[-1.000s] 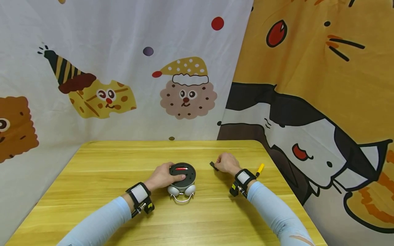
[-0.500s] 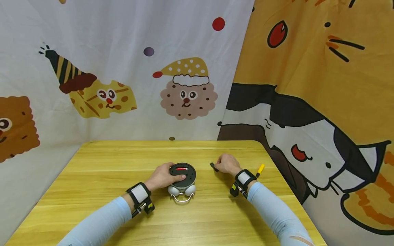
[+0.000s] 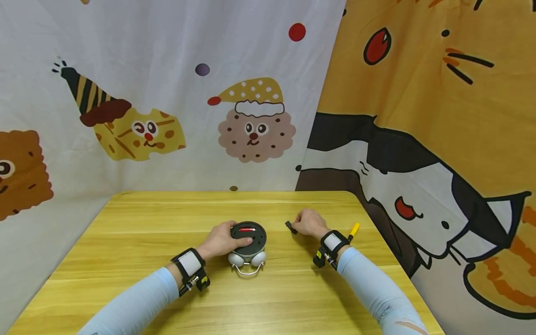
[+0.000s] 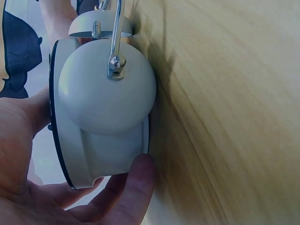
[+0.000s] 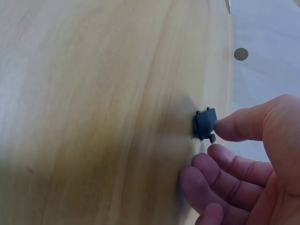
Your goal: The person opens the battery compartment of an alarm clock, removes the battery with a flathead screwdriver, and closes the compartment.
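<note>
A round alarm clock (image 3: 248, 242) lies face down, its black back upward and its two pale bells (image 4: 108, 86) and metal handle toward the near side. Inside the open compartment on its back shows a red battery (image 3: 247, 229). My left hand (image 3: 219, 239) grips the clock from the left, thumb across the back and fingers curled under its side. To the right of the clock, my right hand (image 3: 309, 222) pinches a small black battery cover (image 5: 205, 124) by its edge, close to the tabletop. The thumb tip overlaps the cover, and the other fingers curl below it.
A yellow-handled tool (image 3: 355, 229) lies by the right wrist, its dark end partly hidden behind the wristband. Everything rests on a wood-grain table (image 3: 188, 209). Behind it hangs a cloth printed with cartoon figures (image 3: 167, 70).
The small black cover tilts slightly in the right fingers. Both hands and the clock otherwise stay in place.
</note>
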Motion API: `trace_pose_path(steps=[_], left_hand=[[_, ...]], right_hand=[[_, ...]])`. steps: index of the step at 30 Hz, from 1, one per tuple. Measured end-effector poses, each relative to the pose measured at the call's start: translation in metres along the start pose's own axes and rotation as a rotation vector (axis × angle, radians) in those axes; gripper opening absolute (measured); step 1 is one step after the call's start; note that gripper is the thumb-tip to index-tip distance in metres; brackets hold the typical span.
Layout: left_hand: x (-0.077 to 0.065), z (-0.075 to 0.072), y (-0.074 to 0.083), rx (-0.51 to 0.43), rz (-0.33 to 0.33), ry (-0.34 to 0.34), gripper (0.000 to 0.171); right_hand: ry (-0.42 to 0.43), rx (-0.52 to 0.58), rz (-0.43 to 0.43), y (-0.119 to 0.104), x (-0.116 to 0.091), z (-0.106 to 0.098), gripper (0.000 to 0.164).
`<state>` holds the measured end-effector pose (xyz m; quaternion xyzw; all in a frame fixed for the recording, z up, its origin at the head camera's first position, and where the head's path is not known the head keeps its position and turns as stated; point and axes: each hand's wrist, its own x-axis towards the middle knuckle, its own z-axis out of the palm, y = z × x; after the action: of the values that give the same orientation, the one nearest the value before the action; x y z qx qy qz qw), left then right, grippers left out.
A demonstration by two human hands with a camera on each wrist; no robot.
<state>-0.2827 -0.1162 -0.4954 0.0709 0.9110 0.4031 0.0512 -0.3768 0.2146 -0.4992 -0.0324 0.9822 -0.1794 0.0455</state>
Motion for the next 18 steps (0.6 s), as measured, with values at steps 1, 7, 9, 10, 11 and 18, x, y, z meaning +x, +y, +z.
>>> trace_pose_path(steps=[1,7,9,10,11,18], left_hand=[[0.000,0.000,0.000,0.001,0.000,0.000,0.076],[0.000,0.000,0.000,-0.001,-0.002,-0.001,0.077],[0.000,0.000,0.000,0.000,-0.002,-0.002,0.077],[0.000,0.000,0.000,0.001,-0.004,-0.002,0.078],[0.000,0.000,0.001,0.002,-0.005,-0.002,0.078],[0.000,-0.001,0.001,-0.002,0.006,0.000,0.079]], right_hand=[[-0.002,-0.002,0.001,0.000,0.000,-0.001,0.021],[-0.016,-0.031,-0.005,-0.001,-0.002,-0.007,0.019],[-0.012,-0.047,-0.022,-0.001,-0.003,-0.010,0.017],[-0.010,-0.054,-0.033,0.000,-0.003,-0.012,0.017],[-0.008,-0.060,-0.042,0.000,-0.003,-0.014,0.017],[-0.015,-0.073,-0.059,0.000,-0.005,-0.025,0.017]])
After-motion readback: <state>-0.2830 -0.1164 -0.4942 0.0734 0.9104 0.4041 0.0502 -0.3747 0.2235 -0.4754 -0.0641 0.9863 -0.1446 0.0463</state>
